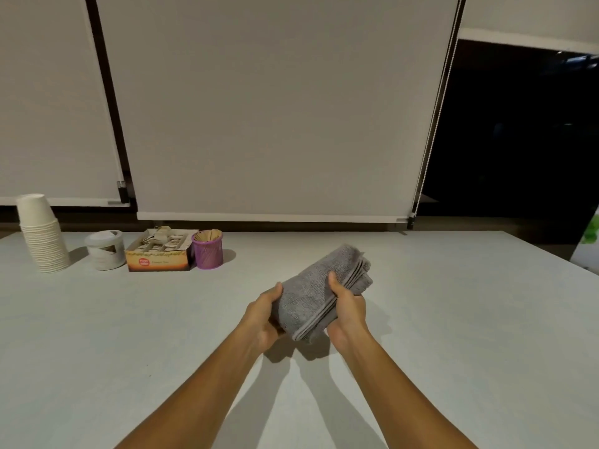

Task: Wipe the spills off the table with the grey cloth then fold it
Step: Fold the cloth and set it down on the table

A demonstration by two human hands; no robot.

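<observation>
While held above table (453, 319), grey cloth (319, 293) already folded thick. Left hand (264, 314), right hand (346, 311): fingers closed round opposite edges. Judged final fold step; next: lay flat, release.

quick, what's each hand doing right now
Left hand: closed on the near left side of the folded grey cloth.
Right hand: closed on the cloth's right edge.
</observation>
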